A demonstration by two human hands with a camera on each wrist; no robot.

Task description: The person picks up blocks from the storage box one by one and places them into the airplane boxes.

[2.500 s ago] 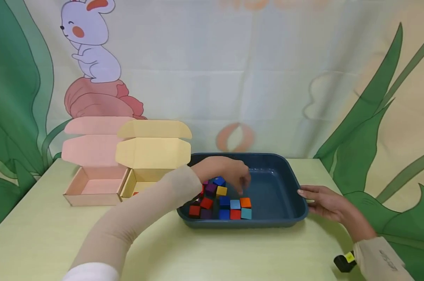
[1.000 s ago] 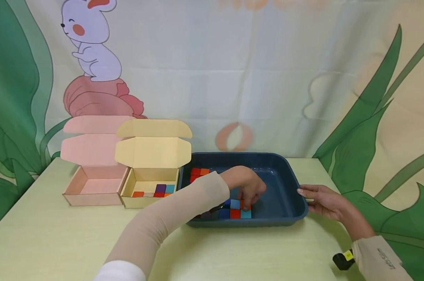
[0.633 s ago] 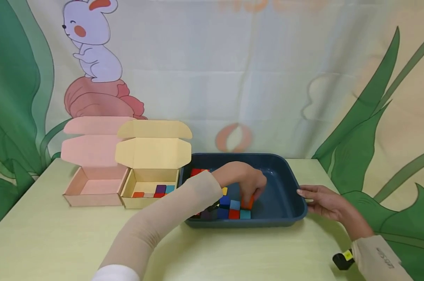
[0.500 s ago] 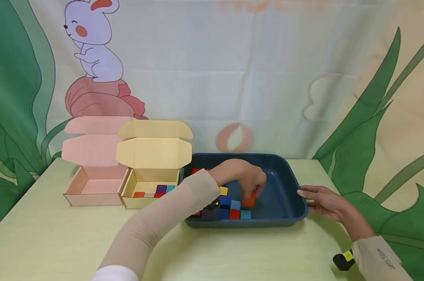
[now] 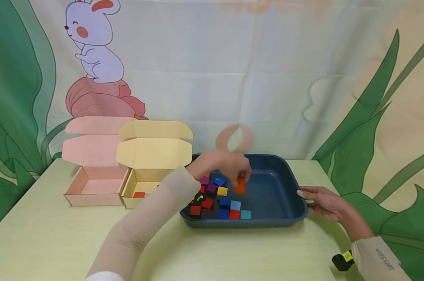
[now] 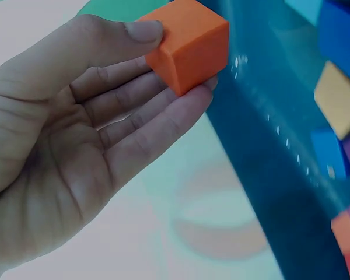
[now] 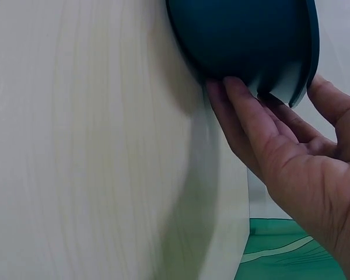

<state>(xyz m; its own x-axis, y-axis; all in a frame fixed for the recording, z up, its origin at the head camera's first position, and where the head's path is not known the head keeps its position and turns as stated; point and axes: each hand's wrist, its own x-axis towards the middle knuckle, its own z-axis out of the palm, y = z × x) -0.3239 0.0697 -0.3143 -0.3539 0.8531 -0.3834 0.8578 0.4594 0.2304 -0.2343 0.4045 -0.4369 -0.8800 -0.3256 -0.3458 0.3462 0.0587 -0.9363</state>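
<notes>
My left hand (image 5: 233,166) pinches an orange cube (image 5: 239,186) between thumb and fingers, above the dark blue tray (image 5: 247,223). Up close in the left wrist view, the orange cube (image 6: 189,44) sits at the fingertips. My right hand (image 5: 324,203) grips the tray's right end; in the right wrist view its thumb lies at the rim and its fingers are against the outside wall. Inside the tray's left half lie several coloured cubes, among them a yellow cube (image 5: 222,191), a light blue cube (image 5: 235,205) and a teal cube (image 5: 245,214).
Left of the tray stands an open yellow box (image 5: 138,202) with an orange-red cube (image 5: 139,194) in it; my left forearm hides part of it. An open pink box (image 5: 92,200) adjoins it. A printed curtain (image 5: 275,97) hangs behind the table.
My left hand has reached down into the tray, taken the orange cube from beside the light blue one, and lifted it up and to the left. The right hand has stayed at the tray's rim.
</notes>
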